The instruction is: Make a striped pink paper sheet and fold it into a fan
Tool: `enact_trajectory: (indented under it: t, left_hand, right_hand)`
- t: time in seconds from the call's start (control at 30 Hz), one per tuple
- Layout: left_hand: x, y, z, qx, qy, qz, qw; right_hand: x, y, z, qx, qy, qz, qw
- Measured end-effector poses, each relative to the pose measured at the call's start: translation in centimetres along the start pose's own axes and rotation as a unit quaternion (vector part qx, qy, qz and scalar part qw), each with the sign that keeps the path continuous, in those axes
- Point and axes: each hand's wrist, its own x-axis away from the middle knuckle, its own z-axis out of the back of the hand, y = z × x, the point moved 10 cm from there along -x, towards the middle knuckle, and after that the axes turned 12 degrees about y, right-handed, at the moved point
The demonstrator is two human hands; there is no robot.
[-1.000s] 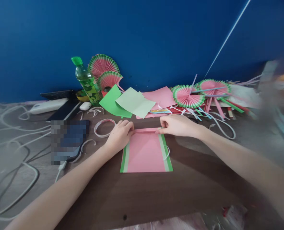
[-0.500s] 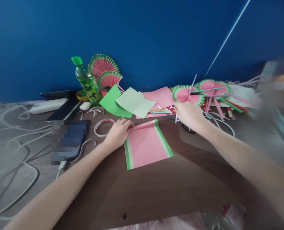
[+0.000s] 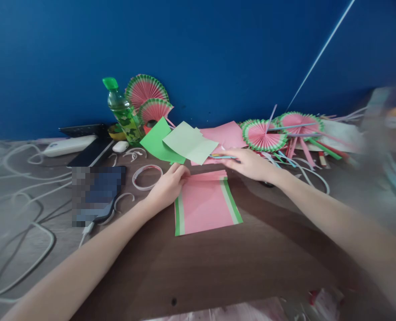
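Observation:
A pink paper sheet with green and pale side stripes [image 3: 206, 203] lies on the dark wooden table [image 3: 218, 263]. Its far edge is folded into narrow pleats. My left hand [image 3: 168, 187] pinches that folded edge at the left corner, fingers closed. My right hand [image 3: 248, 164] hovers just beyond the sheet's far right corner, over thin coloured paper strips [image 3: 223, 156]. Its fingers are curled, and whether they hold a strip is unclear.
Loose green and pink sheets [image 3: 187, 142] and pleated watermelon fans [image 3: 264, 134] lie along the blue wall. A green bottle [image 3: 122, 112], a tape roll [image 3: 146, 177], a phone [image 3: 97, 194] and white cables [image 3: 20, 187] crowd the left.
My right hand left the fold, reached out to the strips by the fans, then came back toward the sheet. The sheet skewed, then straightened. My left hand stayed on the fold.

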Motion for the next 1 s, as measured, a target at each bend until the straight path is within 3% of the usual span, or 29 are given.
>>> enact_trajectory:
  t: [0.07,0.17,0.3,0.37,0.53,0.67,0.77,0.87,1.0]
  left_hand:
    - [-0.1,0.0,0.3,0.021,0.014,0.003,1.000]
    - [-0.2,0.1,0.8,0.033,0.030,0.008,0.999]
    - [-0.4,0.8,1.4,0.023,0.039,-0.016,0.999]
    - [-0.5,1.3,2.0,0.001,0.051,-0.025,0.998]
    - [-0.4,2.8,5.6,-0.104,0.161,-0.037,0.981]
    - [0.5,5.2,8.5,-0.158,0.258,-0.121,0.945]
    - [0.9,6.1,9.2,-0.185,0.287,-0.154,0.927]
    - [0.6,6.3,8.6,-0.204,0.264,-0.169,0.928]
    - [-0.7,5.2,6.1,-0.215,0.133,-0.144,0.957]
  right_hand:
    - [0.5,-1.3,-1.6,-0.098,-0.074,-0.001,0.992]
    - [0.7,-2.2,-1.8,-0.116,-0.080,0.002,0.990]
    - [0.5,-2.5,-1.0,-0.077,-0.033,0.010,0.996]
    - [0.2,-2.8,0.0,-0.063,0.019,0.028,0.997]
    - [0.7,-4.6,3.0,0.066,0.170,0.115,0.976]
    - [1.7,-4.8,4.4,0.152,0.206,0.087,0.963]
    - [1.9,-5.0,4.7,0.163,0.204,0.090,0.961]
    - [1.7,-5.7,3.8,0.132,0.172,0.150,0.965]
    - [1.0,-5.6,1.2,0.039,0.057,0.186,0.980]
